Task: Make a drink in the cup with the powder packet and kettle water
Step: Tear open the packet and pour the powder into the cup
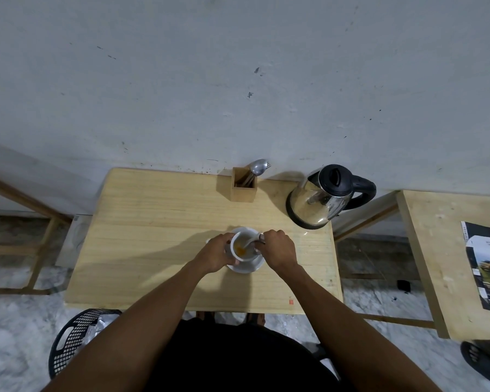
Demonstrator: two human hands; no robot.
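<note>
A white cup (pixel 241 258) stands on a white saucer (pixel 248 267) near the middle of the wooden table (pixel 153 236). Inside the cup is pale liquid with an orange patch. My left hand (pixel 217 253) wraps around the cup's left side. My right hand (pixel 277 247) pinches a spoon (pixel 251 241) whose bowl dips into the cup. The steel kettle (pixel 320 198) with a black lid and handle sits at the table's back right, apart from both hands. No powder packet shows on the table.
A wooden holder (pixel 243 186) with a spoon and fork stands at the back edge by the wall. A second wooden table (pixel 436 250) with a printed sheet (pixel 485 264) is to the right. A black mesh basket (pixel 77 338) sits on the floor at lower left.
</note>
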